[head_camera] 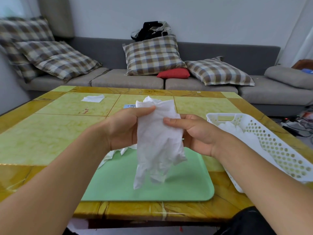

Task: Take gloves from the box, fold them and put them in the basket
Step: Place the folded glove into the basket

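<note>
Both hands (left hand (123,128), right hand (194,133)) pinching glove (159,141), above mat (186,184)

White, green and yellow up front, grey and plaid behind.
White glove (159,136), white perforated basket (271,146), mint-green mat (186,187), yellow-and-ochre marbled table (50,136); grey sofa (220,51), brown-cream plaid cushions (152,55), one red cushion (174,73).

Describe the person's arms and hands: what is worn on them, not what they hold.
Both arms are bare from the frame's edge to the wrist: no sleeves, watch, bracelet or rings show. The left hand and right hand are ungloved, with short, unpainted thumbnails. Dark clothing shows at the bottom edge below the right forearm.
</note>
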Action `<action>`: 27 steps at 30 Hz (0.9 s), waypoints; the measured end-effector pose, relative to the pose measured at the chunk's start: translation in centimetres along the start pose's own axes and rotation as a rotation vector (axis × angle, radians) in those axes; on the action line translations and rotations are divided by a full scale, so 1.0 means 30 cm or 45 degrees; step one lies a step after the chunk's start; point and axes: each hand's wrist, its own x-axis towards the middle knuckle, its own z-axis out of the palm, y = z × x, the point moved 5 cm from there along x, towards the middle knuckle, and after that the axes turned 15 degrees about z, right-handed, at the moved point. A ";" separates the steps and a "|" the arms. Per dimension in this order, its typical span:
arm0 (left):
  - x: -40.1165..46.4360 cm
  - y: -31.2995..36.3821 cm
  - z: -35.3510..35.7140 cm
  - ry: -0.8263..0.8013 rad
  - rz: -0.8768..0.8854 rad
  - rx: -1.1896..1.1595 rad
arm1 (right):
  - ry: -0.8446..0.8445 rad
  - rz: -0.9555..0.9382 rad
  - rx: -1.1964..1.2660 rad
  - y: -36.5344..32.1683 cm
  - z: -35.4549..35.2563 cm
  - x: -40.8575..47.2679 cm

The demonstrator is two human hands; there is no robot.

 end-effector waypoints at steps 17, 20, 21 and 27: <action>0.057 0.008 -0.062 -0.069 0.826 1.276 | 0.474 -0.567 -0.952 -0.004 -0.079 0.092; 0.051 -0.157 -0.079 -0.464 0.497 1.496 | 0.222 -0.243 -1.291 0.098 -0.080 0.119; 0.040 -0.201 -0.074 -0.575 0.414 1.516 | 0.108 -0.149 -1.368 0.123 -0.071 0.117; -0.013 -0.267 -0.028 -0.892 0.158 1.671 | -0.231 0.143 -1.606 0.150 -0.030 0.036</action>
